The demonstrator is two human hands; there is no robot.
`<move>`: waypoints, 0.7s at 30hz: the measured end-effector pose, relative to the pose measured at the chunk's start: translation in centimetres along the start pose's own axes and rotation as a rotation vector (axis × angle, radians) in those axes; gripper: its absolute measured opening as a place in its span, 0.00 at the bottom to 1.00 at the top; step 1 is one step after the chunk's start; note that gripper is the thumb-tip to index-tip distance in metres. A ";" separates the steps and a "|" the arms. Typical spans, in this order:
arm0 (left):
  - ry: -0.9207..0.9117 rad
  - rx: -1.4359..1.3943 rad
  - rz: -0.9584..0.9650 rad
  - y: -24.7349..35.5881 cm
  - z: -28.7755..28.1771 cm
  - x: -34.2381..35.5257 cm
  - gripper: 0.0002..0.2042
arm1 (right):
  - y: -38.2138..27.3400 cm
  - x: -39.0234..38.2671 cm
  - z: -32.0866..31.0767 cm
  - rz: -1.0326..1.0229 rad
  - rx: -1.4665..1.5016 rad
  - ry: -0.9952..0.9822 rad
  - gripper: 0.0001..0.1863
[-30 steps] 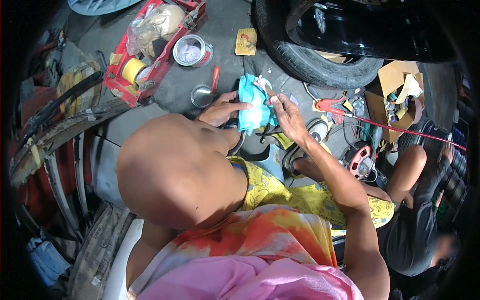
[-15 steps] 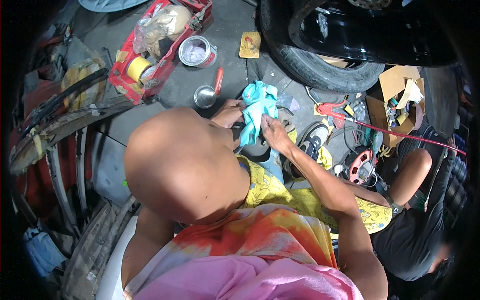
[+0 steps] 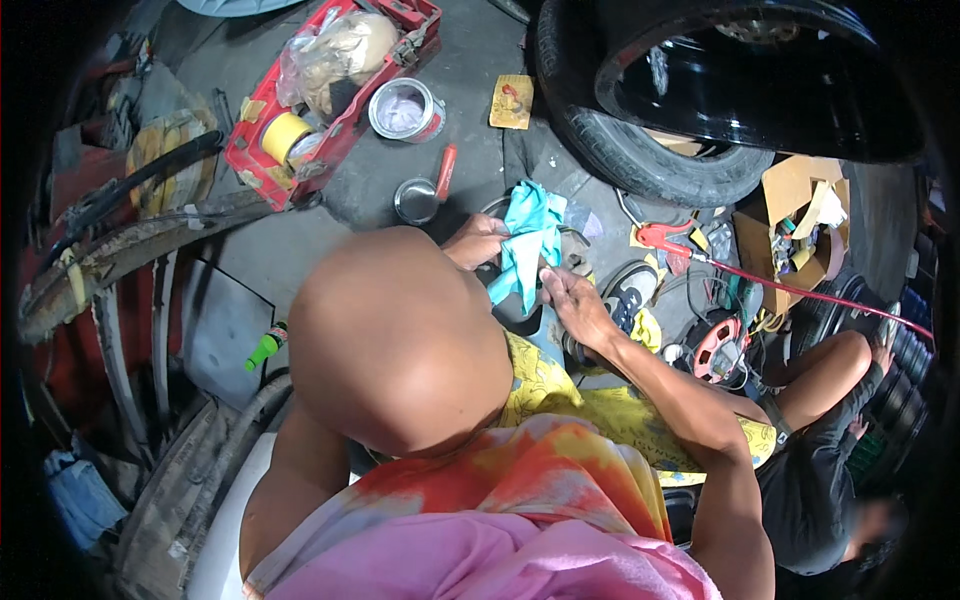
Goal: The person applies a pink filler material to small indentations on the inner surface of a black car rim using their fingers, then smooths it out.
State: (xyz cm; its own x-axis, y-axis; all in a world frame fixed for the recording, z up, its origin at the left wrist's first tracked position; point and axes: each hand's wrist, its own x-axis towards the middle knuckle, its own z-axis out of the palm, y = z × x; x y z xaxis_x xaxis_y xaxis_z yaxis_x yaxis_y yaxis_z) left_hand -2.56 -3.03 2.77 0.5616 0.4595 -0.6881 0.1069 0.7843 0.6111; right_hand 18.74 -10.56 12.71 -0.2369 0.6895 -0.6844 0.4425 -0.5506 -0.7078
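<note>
A crumpled turquoise cloth (image 3: 533, 225) hangs between my two hands, above a dark, partly hidden object. My left hand (image 3: 477, 241) pinches its left side, with some fingers hidden behind my raised knee. At the cloth's lower right edge is my right hand (image 3: 578, 305), thumb and fingers pressed together on it. Beyond my left hand, on the floor, are a round metal lid (image 3: 415, 201) and a red-handled tool (image 3: 446, 172). An open can (image 3: 402, 108) of pale paste stands farther off.
At the far left lies a red toolbox (image 3: 340, 165) with a yellow tape roll (image 3: 285, 136). A tire (image 3: 660, 160) fills the far right, near a red air gun (image 3: 664, 237) with its hose and a cardboard box (image 3: 775, 265). Another person (image 3: 815, 500) sits at right.
The cloth now hangs more loosely between my hands, and my right hand has turned beside it. The whole view has shifted slightly; a green bottle at left shows more fully.
</note>
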 end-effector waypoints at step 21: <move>0.767 0.639 0.464 0.8 -13.8 15.6 0.21 | -19.3 13.9 -2.9 -0.789 -0.396 0.324 0.09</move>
State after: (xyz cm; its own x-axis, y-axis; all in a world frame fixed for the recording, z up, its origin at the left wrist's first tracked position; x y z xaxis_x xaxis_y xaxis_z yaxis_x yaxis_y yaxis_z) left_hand -5.02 10.45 -12.87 0.0224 0.9642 -0.2643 0.5466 0.2095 0.8107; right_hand 9.41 11.00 17.33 -0.3679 0.9253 0.0917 0.5325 0.2905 -0.7950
